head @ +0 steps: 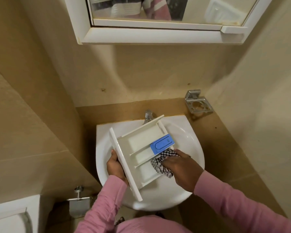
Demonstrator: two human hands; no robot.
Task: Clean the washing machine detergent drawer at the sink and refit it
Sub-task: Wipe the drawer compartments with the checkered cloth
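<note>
The left hand (116,165), at centre left of the frame, has its fingers curled round the long front panel of the drawer (138,148) and grips it by that edge. The right hand (181,167), lower centre right, is bent over a black-and-white checked cloth (159,163); its fingers are curled into the cloth, which is bunched in the drawer's near-right compartment and hangs over that side. How tightly the fingertips close cannot be told, as the cloth hides them. The two hands are apart, one at each side of the drawer. Both arms wear pink sleeves (233,199).

The drawer is white, held tilted over the sink (185,132), its front panel toward the lower left and its far end up by the tap (148,116). A blue insert (163,143) sits in its right part, just above the cloth.

The sink is white and rounded, set in a brown counter (217,132) against beige walls. A metal holder (198,103) is fixed on the wall at the upper right of the sink. A white-framed mirror cabinet (158,35) fills the top of the frame. At the lower left a metal roll holder (77,197) hangs on the wall, and a white fixture (7,214) shows in the corner.
</note>
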